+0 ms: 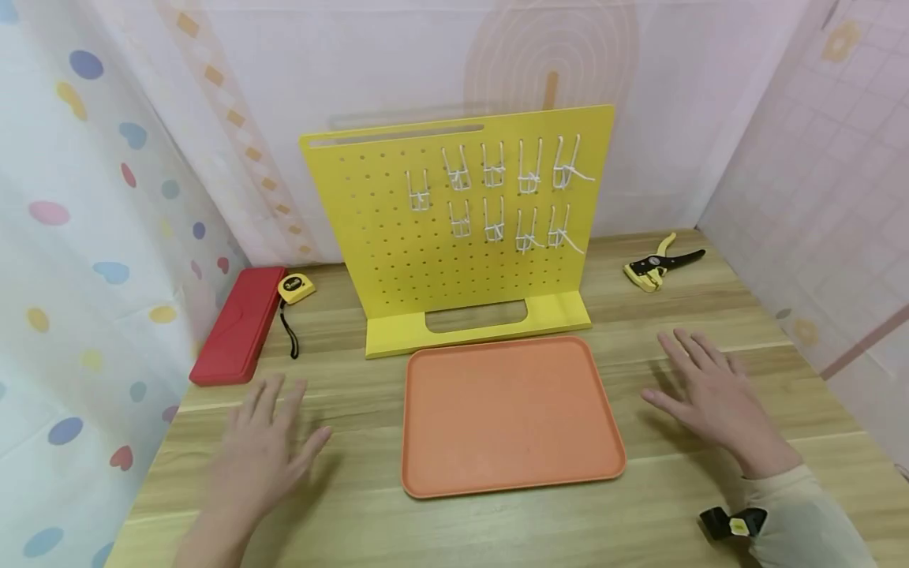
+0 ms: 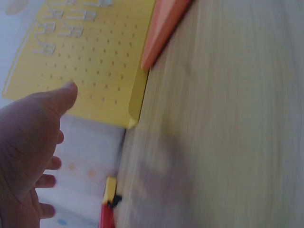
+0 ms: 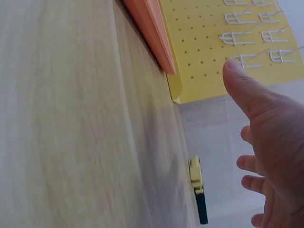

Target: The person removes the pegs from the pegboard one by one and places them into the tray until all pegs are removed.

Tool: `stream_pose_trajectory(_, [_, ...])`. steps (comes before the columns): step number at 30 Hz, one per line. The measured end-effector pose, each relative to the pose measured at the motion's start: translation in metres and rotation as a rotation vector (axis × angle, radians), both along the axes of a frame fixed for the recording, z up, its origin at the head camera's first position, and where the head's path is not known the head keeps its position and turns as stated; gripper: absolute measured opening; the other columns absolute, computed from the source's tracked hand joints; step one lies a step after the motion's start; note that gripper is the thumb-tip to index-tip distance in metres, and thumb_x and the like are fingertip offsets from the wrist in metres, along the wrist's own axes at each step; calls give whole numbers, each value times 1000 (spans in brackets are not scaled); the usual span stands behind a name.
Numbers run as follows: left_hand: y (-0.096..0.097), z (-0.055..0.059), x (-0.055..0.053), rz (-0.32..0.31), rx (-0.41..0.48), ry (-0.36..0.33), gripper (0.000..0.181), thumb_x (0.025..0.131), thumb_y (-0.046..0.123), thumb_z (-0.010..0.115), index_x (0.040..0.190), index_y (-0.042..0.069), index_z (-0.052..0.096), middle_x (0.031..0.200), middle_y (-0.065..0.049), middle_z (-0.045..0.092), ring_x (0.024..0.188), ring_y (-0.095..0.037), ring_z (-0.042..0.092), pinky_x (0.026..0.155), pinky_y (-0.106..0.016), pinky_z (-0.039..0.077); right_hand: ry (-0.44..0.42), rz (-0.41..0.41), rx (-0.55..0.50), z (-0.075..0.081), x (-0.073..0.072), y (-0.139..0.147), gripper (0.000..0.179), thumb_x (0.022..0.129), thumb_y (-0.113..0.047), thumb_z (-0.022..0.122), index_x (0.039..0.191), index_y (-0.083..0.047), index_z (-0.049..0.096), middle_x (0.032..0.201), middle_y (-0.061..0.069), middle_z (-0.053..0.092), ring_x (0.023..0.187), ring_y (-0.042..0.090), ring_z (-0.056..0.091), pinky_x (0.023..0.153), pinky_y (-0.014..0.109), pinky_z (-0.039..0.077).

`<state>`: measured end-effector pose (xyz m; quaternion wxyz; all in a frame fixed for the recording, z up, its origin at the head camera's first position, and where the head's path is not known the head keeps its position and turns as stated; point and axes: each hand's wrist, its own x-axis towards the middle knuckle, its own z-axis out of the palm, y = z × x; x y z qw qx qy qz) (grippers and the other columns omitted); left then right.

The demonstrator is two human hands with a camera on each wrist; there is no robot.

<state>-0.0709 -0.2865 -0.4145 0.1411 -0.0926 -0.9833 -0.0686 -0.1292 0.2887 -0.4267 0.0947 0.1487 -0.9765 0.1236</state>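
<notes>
My left hand [image 1: 261,450] hovers over the table left of the orange tray [image 1: 513,418], fingers spread and holding nothing; it is blurred in the head view. On the tray's other side, my right hand [image 1: 710,390] is also spread above the wood with nothing in it. A red case [image 1: 240,327] and a yellow tape measure [image 1: 295,288] with a black strap lie beyond the left hand. Past the right fingertips lies a black and yellow wire stripper [image 1: 662,263]. Behind the tray stands a yellow pegboard [image 1: 398,244] carrying several white wire hooks [image 1: 529,177].
The wooden table [image 1: 341,505] backs onto a patterned curtain [image 1: 398,55], with more fabric hanging at the left and right sides. The tray's far edge sits close to the pegboard's base [image 1: 394,335]. A black strap piece [image 1: 733,523] is by the right sleeve.
</notes>
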Motion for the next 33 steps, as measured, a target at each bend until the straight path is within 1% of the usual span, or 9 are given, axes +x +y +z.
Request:
stream_pose_trajectory(3, [21,-2,-8,-58,96,-14,70,89,40,66,141,0,42,134,-27,45,122,-46,42,99,-62,36,7,41,-69,1,-5,-7,84,85,-50,67,150,-9,32,146,25,35,128,50,35,98,70,28])
stream_pose_trajectory(7, [49,-5,-23,-94,183,-107,67,91,35,66,144,4,40,129,-26,51,116,-44,50,94,-60,42,-34,69,-177,-1,-13,-17,72,89,-44,66,143,-3,42,136,25,46,119,46,47,92,64,40])
stream_pose_trajectory(10, [67,-10,-34,-112,212,-163,65,93,36,63,145,6,39,127,-24,53,112,-42,54,92,-58,45,-83,79,-251,-2,-21,-26,64,91,-40,65,140,-2,47,129,21,55,107,37,57,85,56,48])
stream_pose_trajectory(12, [75,-15,-41,-126,241,-186,63,93,35,64,144,5,41,122,-21,56,103,-36,59,86,-53,50,-110,101,-299,-4,-28,-31,59,92,-36,66,137,-2,50,123,19,60,96,29,62,78,49,52])
stream_pose_trajectory(14, [82,-20,-47,-146,289,-207,60,92,31,65,141,3,45,111,-16,60,91,-27,60,79,-46,52,-133,124,-337,-6,-34,-36,55,91,-32,67,135,-2,52,118,16,63,88,23,64,72,41,54])
stream_pose_trajectory(17, [88,-30,-56,-158,391,-249,54,91,26,68,136,3,50,93,-6,62,74,-15,56,66,-34,50,-161,138,-384,-12,-42,-43,50,90,-28,69,132,-3,56,107,12,68,82,16,64,69,33,54])
stream_pose_trajectory(21, [92,-41,-67,-134,544,-300,42,92,20,67,130,5,57,81,2,59,66,-10,53,59,-26,47,-216,118,-467,-22,-49,-47,42,90,-24,69,125,-2,62,96,6,70,80,15,63,68,30,53])
stream_pose_trajectory(27, [91,-53,-75,-54,739,-335,27,91,13,68,117,6,64,80,-2,62,64,-13,55,54,-25,49,-299,81,-622,-37,-54,-46,27,90,-20,70,111,-3,70,98,7,71,83,13,63,70,23,52])
stream_pose_trajectory(33, [88,-57,-78,-38,873,-355,26,89,8,69,114,7,66,80,-6,62,60,-16,57,50,-27,51,-388,73,-784,-45,-58,-44,21,90,-14,69,107,-2,71,99,11,71,82,8,64,68,22,54])
